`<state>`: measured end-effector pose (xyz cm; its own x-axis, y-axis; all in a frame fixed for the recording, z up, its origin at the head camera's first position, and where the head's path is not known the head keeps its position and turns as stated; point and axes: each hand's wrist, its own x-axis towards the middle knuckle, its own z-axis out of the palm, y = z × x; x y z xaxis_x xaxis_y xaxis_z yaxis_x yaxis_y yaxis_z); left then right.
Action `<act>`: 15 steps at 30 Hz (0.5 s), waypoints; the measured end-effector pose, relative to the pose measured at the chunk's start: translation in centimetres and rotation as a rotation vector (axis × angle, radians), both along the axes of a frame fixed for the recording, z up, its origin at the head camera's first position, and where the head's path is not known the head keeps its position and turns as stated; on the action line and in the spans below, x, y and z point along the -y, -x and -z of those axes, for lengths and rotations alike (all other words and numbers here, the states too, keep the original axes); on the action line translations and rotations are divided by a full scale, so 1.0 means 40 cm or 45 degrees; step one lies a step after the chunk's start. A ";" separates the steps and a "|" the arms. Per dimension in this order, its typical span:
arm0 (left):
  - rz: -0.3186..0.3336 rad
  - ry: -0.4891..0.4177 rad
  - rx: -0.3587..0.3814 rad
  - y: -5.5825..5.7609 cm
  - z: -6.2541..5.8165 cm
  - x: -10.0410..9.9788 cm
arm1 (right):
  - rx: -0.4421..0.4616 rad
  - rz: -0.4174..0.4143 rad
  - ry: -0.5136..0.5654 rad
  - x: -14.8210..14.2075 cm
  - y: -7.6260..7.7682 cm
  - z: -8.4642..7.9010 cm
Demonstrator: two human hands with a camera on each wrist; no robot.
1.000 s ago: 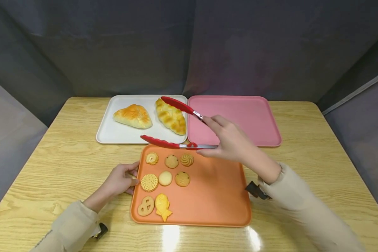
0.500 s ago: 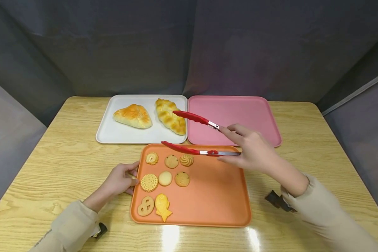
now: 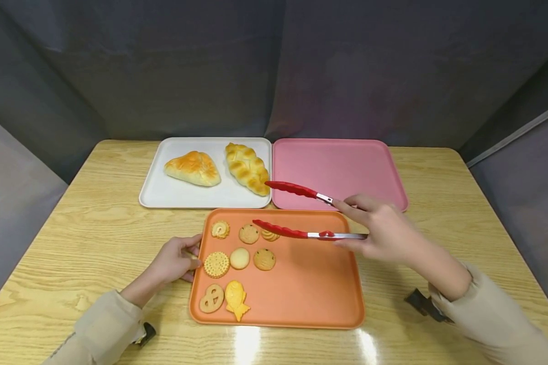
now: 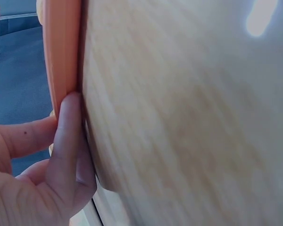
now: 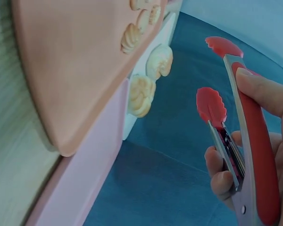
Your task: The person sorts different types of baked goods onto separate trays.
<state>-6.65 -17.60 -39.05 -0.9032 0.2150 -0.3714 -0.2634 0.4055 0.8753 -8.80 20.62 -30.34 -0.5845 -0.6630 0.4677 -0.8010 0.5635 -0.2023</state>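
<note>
My right hand (image 3: pixel 383 230) grips a pair of red-tipped metal tongs (image 3: pixel 292 189), its arms spread with nothing between the tips. The lower arm overlaps the swirl cookie (image 3: pixel 269 235) in the head view; the upper tip overlaps the braided bread (image 3: pixel 248 170). The right wrist view shows the thumb (image 5: pixel 259 89) on the red handle of the tongs (image 5: pixel 262 155). At the orange tray's (image 3: pixel 315 294) left edge, my left hand (image 3: pixel 175 261) pinches the rim. Several cookies fill the tray's left part, among them a pretzel cookie (image 3: pixel 211 298) and a yellow fish-shaped cookie (image 3: pixel 236 300).
Behind the orange tray stand a white tray (image 3: pixel 152 195) and a pink tray (image 3: pixel 338 162), side by side. A triangular bread (image 3: pixel 193 169) lies on the white one, beside the braided bread. Dark curtains (image 3: pixel 274 66) rise behind the wooden table (image 3: pixel 447 218).
My right hand has drawn the tongs right and toward me, from over the white tray to above the orange tray's back edge. The left hand stays on the rim.
</note>
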 end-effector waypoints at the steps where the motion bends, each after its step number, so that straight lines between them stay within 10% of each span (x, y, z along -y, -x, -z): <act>1: 0.000 -0.002 -0.001 0.000 0.000 0.000 | 0.014 0.003 -0.017 -0.003 -0.003 0.002; 15: 0.000 -0.017 0.003 -0.003 -0.002 0.000 | 0.167 0.075 -0.243 -0.014 -0.018 0.063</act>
<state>-6.55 -17.59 -38.95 -0.9024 0.2197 -0.3708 -0.2657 0.3939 0.8799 -8.08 21.19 -32.85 -0.6723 -0.6950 0.2549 -0.7395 0.6463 -0.1880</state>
